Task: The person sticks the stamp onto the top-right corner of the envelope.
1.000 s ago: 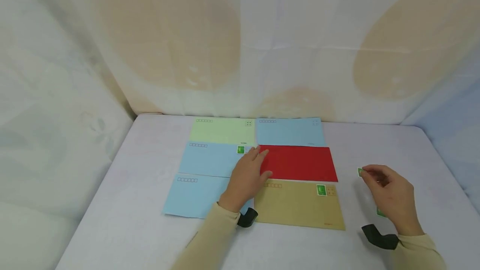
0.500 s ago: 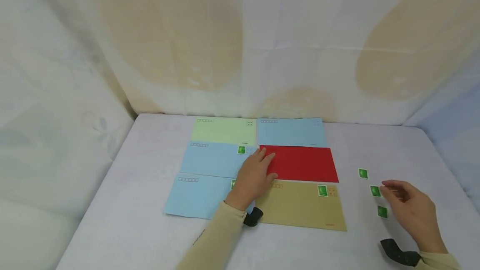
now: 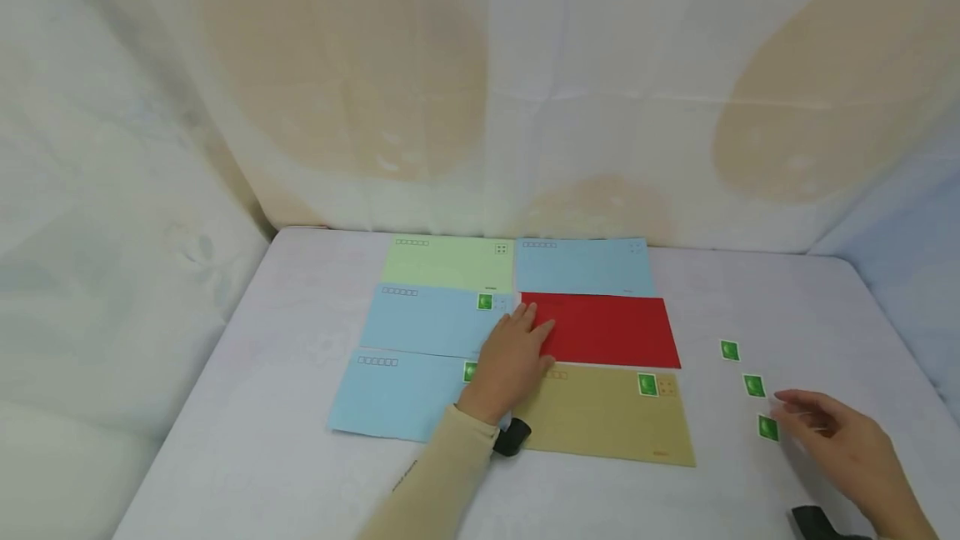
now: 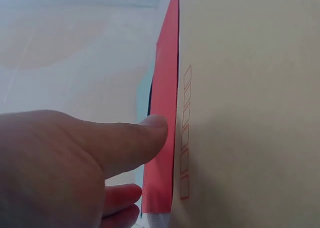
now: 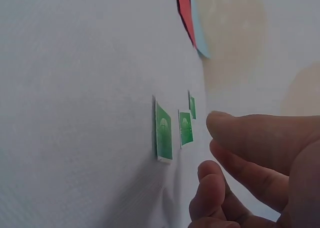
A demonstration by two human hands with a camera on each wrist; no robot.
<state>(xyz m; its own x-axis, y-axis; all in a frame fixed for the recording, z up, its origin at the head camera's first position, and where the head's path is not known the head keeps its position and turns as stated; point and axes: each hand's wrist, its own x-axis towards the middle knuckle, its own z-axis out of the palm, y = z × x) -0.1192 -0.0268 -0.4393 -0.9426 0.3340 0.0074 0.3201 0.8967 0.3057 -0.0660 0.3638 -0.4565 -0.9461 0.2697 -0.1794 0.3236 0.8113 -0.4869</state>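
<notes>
My left hand (image 3: 512, 358) rests, fingers spread, across the left end of the red envelope (image 3: 603, 329) and the edges of the envelopes around it. Its thumb lies over the red envelope in the left wrist view. On the right, my right hand (image 3: 851, 448) hovers just beside three green postage stamps that lie on the table: a far stamp (image 3: 730, 350), a middle stamp (image 3: 753, 386) and a near stamp (image 3: 768, 427). Its fingers are loosely bent and the right wrist view shows nothing between the fingertips.
A tan envelope (image 3: 607, 432) bearing a green stamp (image 3: 647, 385) lies nearest. Two blue envelopes on the left, a middle one (image 3: 420, 319) and a near one (image 3: 397, 398), also carry stamps. Behind lie a green envelope (image 3: 446, 263) and another blue envelope (image 3: 585, 265), both unstamped.
My right hand has drawn away from the far stamp, rightward and toward the near side. All three loose stamps now show. The left hand has stayed almost still.
</notes>
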